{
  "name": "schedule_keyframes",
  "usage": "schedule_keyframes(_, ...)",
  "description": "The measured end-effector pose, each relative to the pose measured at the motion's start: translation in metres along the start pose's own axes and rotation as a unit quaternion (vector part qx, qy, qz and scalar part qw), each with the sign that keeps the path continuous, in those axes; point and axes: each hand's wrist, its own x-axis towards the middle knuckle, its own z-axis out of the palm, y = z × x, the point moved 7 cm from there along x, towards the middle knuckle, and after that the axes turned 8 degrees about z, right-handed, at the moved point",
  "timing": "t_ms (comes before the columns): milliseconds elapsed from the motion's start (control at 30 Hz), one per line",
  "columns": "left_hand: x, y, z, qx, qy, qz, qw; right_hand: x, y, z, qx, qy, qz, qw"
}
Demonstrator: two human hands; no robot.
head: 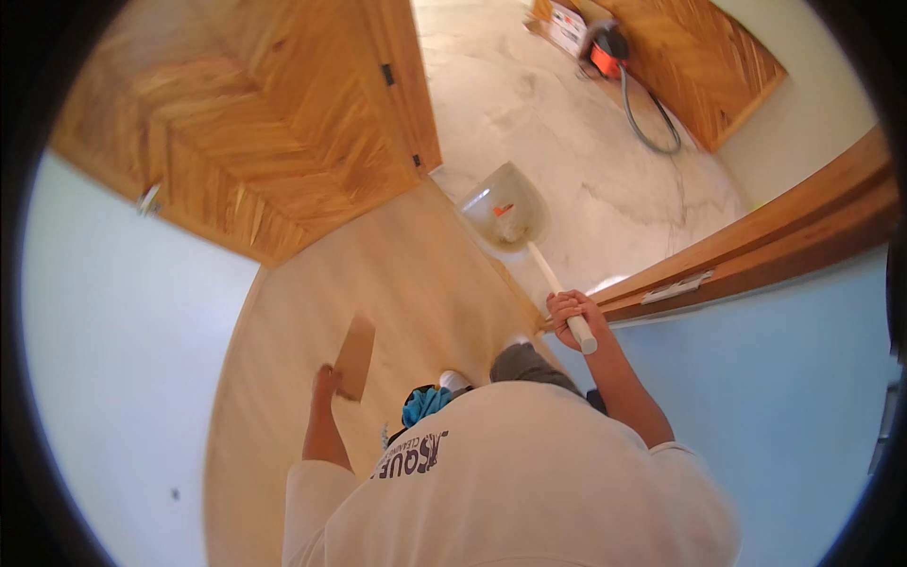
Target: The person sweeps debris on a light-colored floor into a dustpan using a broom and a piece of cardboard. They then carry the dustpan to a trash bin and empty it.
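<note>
My right hand [572, 315] is wrapped around the pale wooden handle [544, 268] of a shovel near its butt end. The shovel's grey-green scoop [528, 190] reaches over the pale floor just past the doorway. In it lie a small orange piece [503, 210] and some light debris [511, 230]. On the other side, my left hand [326, 381] grips a flat brown piece, apparently cardboard [358, 358], by its near edge. It hangs above the wood-look floor [312, 312], blurred at its far end and apart from the shovel.
A chevron-patterned wooden door [234, 120] stands open at upper left. The wooden door frame [765, 227] is close on my right, beside a pale blue wall [765, 383]. Beyond the doorway are an orange-and-black vacuum [609, 53], its grey hose [631, 117] and a box [565, 27].
</note>
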Motion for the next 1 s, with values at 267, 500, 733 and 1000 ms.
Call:
schedule_keyframes(267, -0.004, 0.375, 0.002, 0.016, 0.078, 0.263, 0.962, -0.138, -0.123, 0.024, 0.051, -0.100, -0.086, 0.990)
schedule_keyframes(500, -0.175, 0.584, 0.042, -0.078, 0.071, 0.384, 0.917, -0.367, -0.156, 0.085, 0.153, -0.162, -0.180, 0.958)
schedule_keyframes(733, -0.167, 0.735, 0.082, -0.215, 0.019, 0.409, 0.887, -0.498, -0.204, 0.151, 0.165, -0.160, -0.274, 0.934)
schedule_keyframes(1000, -0.097, 0.933, 0.088, -0.054, -0.126, 0.436, 0.889, -0.534, -0.164, 0.233, 0.203, -0.238, -0.331, 0.890)
